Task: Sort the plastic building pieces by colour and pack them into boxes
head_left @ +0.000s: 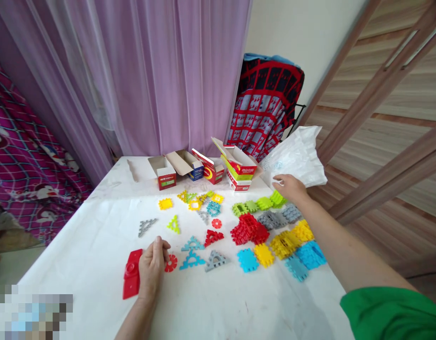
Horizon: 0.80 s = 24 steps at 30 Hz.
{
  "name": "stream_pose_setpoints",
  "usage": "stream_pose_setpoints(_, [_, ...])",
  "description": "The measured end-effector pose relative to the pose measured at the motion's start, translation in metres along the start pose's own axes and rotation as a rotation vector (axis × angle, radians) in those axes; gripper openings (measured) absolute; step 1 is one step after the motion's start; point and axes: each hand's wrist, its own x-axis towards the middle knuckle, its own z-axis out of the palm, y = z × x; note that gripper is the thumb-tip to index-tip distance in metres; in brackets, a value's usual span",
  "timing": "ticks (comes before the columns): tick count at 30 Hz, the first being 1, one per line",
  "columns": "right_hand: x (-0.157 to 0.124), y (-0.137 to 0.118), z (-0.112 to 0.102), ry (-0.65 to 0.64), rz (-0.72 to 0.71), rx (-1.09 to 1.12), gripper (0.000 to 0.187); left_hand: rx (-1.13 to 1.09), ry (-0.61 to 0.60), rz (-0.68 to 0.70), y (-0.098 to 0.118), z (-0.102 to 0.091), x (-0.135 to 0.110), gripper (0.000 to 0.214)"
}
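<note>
My left hand (153,270) rests on the table with its fingers curled in; whatever they hold, if anything, is hidden. Against its outer side lies a red flat plastic piece (132,275), and by its fingers is a red notched disc (171,263). Light blue triangular pieces (192,259) and a grey triangular piece (215,260) lie to its right. My right hand (291,187) reaches toward the far right, thumb and fingers apart, with nothing visible between them. It is just above green interlocking blocks (264,203) and in front of a white plastic bag (292,153).
Opened small cartons (167,181) stand along the table's far edge, some stacked (241,172). Red blocks (248,230), yellow blocks (285,243) and blue blocks (312,255) are grouped on the right. A cloth-draped chair (262,99) stands behind; a wooden wardrobe (388,118) is at the right.
</note>
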Motion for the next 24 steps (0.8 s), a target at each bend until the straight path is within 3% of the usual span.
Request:
stream_pose_setpoints(4, [0.001,-0.091,-0.012,0.001,-0.273,0.066,0.028,-0.005,0.002,-0.003,-0.001,0.000,0.000,0.053])
stream_pose_setpoints(6, [-0.004,-0.141,-0.011,-0.092,-0.401,0.052,0.028,-0.007,0.007,-0.002,0.000,0.001,-0.001,0.053])
stream_pose_setpoints(10, [-0.019,-0.227,0.011,-0.410,-0.509,-0.027,0.035,-0.017,0.005,-0.001,0.004,0.002,-0.001,0.053])
stream_pose_setpoints(13, [-0.028,-0.271,0.038,-0.511,-0.500,-0.048,0.043,-0.025,0.008,-0.005,0.005,0.002,-0.002,0.053])
stream_pose_setpoints(17, [-0.026,-0.292,0.067,-0.551,-0.440,-0.077,0.056,-0.046,0.012,-0.012,0.003,0.002,-0.003,0.053])
stream_pose_setpoints(24, [-0.006,-0.279,0.084,-0.595,-0.492,-0.105,0.058,-0.066,-0.004,-0.008,0.001,0.004,-0.001,0.053])
